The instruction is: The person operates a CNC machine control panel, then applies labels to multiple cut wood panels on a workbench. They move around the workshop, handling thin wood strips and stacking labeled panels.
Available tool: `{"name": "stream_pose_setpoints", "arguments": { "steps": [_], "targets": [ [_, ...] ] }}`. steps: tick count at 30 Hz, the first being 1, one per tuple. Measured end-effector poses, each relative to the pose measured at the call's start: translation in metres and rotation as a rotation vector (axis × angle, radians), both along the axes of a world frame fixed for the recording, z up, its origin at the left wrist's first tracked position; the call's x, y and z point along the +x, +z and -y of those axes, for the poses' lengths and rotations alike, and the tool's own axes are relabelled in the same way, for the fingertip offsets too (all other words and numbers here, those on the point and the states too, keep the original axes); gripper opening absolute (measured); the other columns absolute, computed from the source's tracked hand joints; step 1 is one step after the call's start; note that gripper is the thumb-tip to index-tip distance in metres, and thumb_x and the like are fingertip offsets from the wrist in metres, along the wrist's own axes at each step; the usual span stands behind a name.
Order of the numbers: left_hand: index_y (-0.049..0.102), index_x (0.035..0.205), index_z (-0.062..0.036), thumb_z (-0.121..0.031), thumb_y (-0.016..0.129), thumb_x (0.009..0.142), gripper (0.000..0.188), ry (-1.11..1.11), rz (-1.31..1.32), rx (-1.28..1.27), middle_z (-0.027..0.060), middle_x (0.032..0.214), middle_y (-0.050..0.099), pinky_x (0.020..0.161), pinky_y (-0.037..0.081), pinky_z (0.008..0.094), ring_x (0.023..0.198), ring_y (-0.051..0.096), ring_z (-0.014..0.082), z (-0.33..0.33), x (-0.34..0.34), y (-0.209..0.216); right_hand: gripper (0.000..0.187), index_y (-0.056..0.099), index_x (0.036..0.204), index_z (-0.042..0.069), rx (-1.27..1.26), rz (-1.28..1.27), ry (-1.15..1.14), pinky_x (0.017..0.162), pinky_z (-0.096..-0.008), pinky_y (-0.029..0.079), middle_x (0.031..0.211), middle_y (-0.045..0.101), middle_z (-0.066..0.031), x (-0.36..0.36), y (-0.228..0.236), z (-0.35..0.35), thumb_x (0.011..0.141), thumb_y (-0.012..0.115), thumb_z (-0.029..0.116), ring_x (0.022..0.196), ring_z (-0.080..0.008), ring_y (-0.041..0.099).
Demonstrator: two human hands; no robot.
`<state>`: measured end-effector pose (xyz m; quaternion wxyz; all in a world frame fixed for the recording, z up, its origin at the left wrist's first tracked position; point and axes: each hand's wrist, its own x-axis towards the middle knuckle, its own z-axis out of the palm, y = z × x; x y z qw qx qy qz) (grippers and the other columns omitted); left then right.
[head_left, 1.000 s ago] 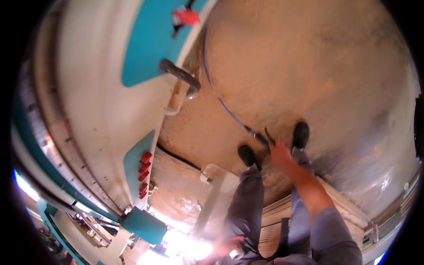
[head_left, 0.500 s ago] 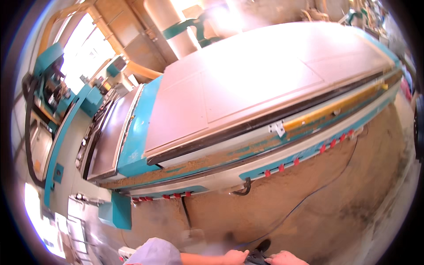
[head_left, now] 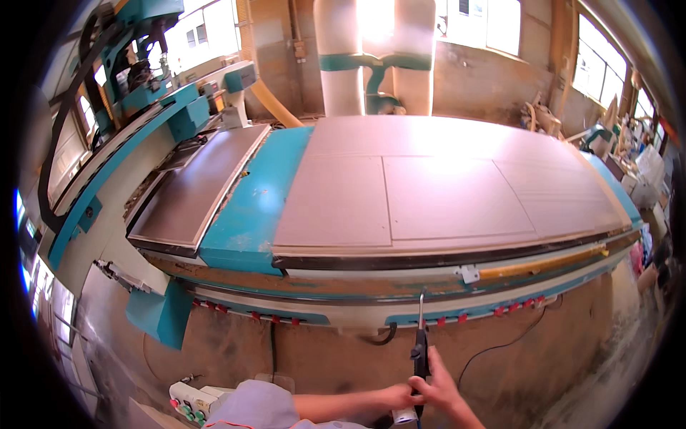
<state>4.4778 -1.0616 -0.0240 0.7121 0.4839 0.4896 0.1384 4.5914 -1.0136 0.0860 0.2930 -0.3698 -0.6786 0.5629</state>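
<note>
In front of my body I hold a black air blow gun with a thin metal nozzle pointing away toward the machine. My right hand is wrapped round its right side, thumb across the body. From the left, my left hand closes against its lower part; its fingertips are partly hidden. A pale cylindrical piece shows just below the hands. Beyond the nozzle lies a large greyish-pink board with straight cut lines dividing it into rectangles. It rests on the bed of a teal and white cutting machine.
At the left stands the machine's gantry, with a smaller brown panel beside it. A yellow bar and red valves line the front side. A dark cable crosses the dusty floor. A control box sits by my left sleeve.
My view has turned and levelled, showing more of the windows and back wall. Both hands have come further into view, and the blow gun now points upright in the picture.
</note>
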Motion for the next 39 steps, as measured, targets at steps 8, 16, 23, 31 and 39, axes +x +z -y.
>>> {"name": "stream_pose_setpoints", "arguments": {
  "steps": [8,16,23,31,39],
  "targets": [
    [0.056,0.117,-0.0015,-0.041,0.064,0.082,0.053,0.149,-0.021,0.413,0.0191,0.104,0.063,0.081,0.048,0.0379,0.096,0.061,0.0293,0.003,-0.133,0.028,0.065,0.027,0.138,-0.005,0.394,0.379,0.085,0.095,-0.0442,0.04,0.124,0.047,-0.0289,-0.147,0.013,-0.041,0.083,0.055,0.019,0.113,-0.0432,0.048],
    [0.05,0.128,-0.0002,-0.044,0.064,0.079,0.067,0.271,-0.324,0.216,0.0188,0.13,0.051,0.1,0.04,0.0371,0.119,0.05,0.0307,0.062,-0.213,0.034,0.041,0.044,0.121,0.004,0.282,0.643,-0.158,0.082,-0.05,0.045,0.097,0.06,-0.0277,-0.136,-0.01,-0.127,0.085,0.055,0.017,0.095,-0.0445,0.056],
    [0.05,0.127,0.0019,-0.041,0.062,0.082,0.064,0.176,-0.255,0.246,0.0194,0.131,0.05,0.101,0.039,0.0367,0.12,0.049,0.0299,0.024,-0.195,0.028,0.045,0.043,0.121,0.002,0.223,0.835,-0.598,0.084,-0.0499,0.044,0.101,0.06,-0.0286,0.004,0.006,-0.19,0.082,0.06,0.018,0.097,-0.045,0.056],
    [0.05,0.127,0.0022,-0.036,0.063,0.083,0.06,0.086,-0.236,0.206,0.0196,0.129,0.052,0.098,0.041,0.0355,0.117,0.052,0.0283,-0.068,-0.079,0.046,0.047,0.041,0.126,0.004,0.151,0.828,-0.804,0.088,-0.0484,0.044,0.105,0.06,-0.0268,0.171,0.001,-0.228,0.084,0.057,0.018,0.102,-0.0418,0.056],
    [0.052,0.126,-0.0012,-0.036,0.062,0.083,0.056,-0.149,-0.24,0.481,0.0178,0.129,0.052,0.098,0.042,0.0361,0.117,0.052,0.0284,-0.141,0.076,0.032,0.047,0.043,0.124,0.004,0.086,0.836,-0.933,0.088,-0.0482,0.044,0.105,0.06,-0.0269,0.359,0.012,-0.275,0.082,0.059,0.017,0.101,-0.0422,0.056]
  ]
}}
